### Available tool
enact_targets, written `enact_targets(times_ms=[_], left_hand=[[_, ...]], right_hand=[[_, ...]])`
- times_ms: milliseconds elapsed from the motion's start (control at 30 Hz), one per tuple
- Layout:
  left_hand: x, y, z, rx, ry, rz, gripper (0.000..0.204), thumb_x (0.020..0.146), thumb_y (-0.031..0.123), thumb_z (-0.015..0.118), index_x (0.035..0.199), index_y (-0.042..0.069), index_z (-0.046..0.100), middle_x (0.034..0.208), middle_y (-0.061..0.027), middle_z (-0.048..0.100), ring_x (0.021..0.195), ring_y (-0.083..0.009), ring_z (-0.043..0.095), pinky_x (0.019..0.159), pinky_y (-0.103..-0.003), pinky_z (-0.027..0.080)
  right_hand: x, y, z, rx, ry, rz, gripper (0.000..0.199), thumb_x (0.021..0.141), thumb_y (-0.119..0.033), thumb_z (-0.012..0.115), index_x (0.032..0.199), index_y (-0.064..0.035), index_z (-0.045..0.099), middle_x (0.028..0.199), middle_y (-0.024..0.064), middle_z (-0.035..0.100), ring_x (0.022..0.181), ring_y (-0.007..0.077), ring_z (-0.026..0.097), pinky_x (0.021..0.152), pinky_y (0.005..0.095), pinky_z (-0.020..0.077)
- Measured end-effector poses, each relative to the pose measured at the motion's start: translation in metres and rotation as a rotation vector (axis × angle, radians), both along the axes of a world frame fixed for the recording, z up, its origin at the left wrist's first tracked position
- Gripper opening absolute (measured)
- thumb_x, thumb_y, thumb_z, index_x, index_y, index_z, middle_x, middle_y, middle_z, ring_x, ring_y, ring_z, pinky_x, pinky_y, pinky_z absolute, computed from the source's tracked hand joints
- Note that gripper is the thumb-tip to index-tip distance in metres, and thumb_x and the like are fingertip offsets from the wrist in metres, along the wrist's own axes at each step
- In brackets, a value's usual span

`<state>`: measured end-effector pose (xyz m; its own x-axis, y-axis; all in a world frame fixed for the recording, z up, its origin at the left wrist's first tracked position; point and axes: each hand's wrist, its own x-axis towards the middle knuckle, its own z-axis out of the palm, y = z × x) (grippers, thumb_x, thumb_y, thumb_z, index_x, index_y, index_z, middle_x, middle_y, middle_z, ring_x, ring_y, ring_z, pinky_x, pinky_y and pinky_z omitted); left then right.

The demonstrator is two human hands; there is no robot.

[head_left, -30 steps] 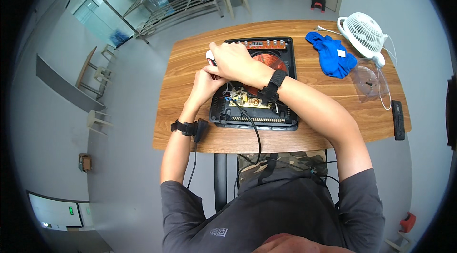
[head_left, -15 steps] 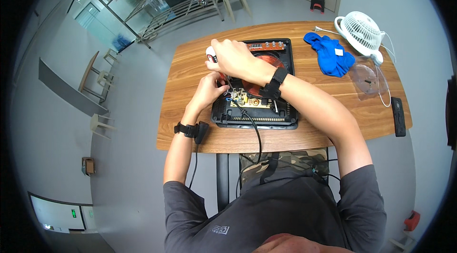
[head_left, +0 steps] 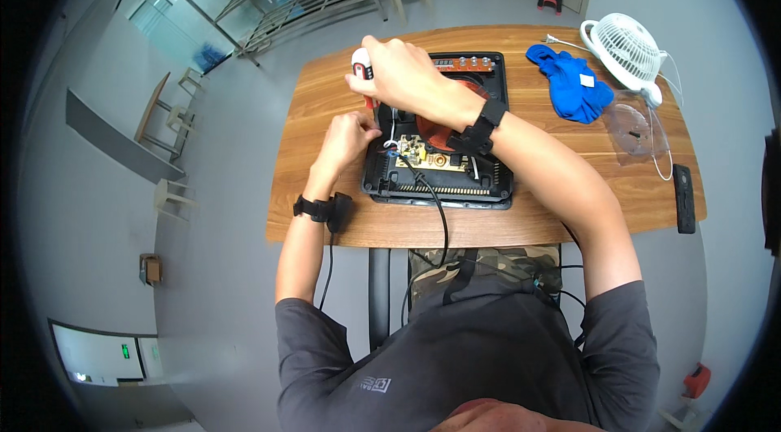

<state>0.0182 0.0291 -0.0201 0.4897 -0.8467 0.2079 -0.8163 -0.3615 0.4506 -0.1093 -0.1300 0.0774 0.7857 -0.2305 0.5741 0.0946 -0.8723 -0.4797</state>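
Observation:
An opened induction cooker (head_left: 488, 194) with a black housing lies on the table in front of me. Inside it are a copper coil (head_left: 434, 133), a yellowish circuit board (head_left: 416, 154) with wires, and a control strip (head_left: 472, 63) at the far side. My right hand (head_left: 411, 78) is wrapped round a white and red power screwdriver (head_left: 362, 66), held above the housing's left side; its tip is hard to make out. My left hand (head_left: 346, 141) is by the left edge of the housing, thumb and fingertips pressed together. Whatever they pinch, if anything, is hidden.
A black cord (head_left: 440, 216) runs from the cooker over the table's near edge (head_left: 342, 242). At the right are a blue cloth (head_left: 573, 90), a white fan (head_left: 622, 45), a clear plastic dish (head_left: 628, 129) with a small dark item, and a black bar-shaped object (head_left: 684, 198).
My left hand has drawn back from the wires beside the circuit board to the housing's left edge. My right hand has raised the screwdriver slightly away from the board.

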Motion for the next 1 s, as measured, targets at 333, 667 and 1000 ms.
enact_targets(times_ms=[333,667,1000], left_hand=[[0.066,0.075,-0.026,0.217,0.007,0.245,0.014,0.078,0.006,0.079,0.089,0.000,0.074,0.079,-0.0173,0.074,0.078,-0.0283,0.073,0.075,-0.038,0.056],[0.077,0.087,-0.056,0.173,0.059,0.271,0.010,0.079,0.006,0.078,0.087,0.000,0.075,0.077,-0.0155,0.073,0.071,-0.0249,0.071,0.070,-0.036,0.056],[0.005,0.057,0.036,-0.071,0.043,0.079,0.020,0.090,0.015,0.073,0.103,-0.001,0.073,0.089,-0.0115,0.073,0.077,-0.0187,0.067,0.073,-0.034,0.054]], right_hand=[[-0.001,0.013,-0.005,-0.040,0.015,0.053,0.044,0.089,-0.039,0.070,0.095,0.0036,0.062,0.072,0.0215,0.070,0.072,0.0392,0.071,0.068,0.0465,0.0574],[-0.004,0.014,-0.009,-0.084,0.070,0.052,0.044,0.089,-0.039,0.070,0.096,0.0041,0.062,0.075,0.0226,0.069,0.074,0.0402,0.071,0.069,0.0472,0.0581],[-0.020,0.021,0.002,-0.072,0.164,0.110,0.045,0.087,-0.039,0.071,0.097,0.0042,0.064,0.079,0.0245,0.070,0.076,0.0398,0.072,0.067,0.0469,0.0590]])
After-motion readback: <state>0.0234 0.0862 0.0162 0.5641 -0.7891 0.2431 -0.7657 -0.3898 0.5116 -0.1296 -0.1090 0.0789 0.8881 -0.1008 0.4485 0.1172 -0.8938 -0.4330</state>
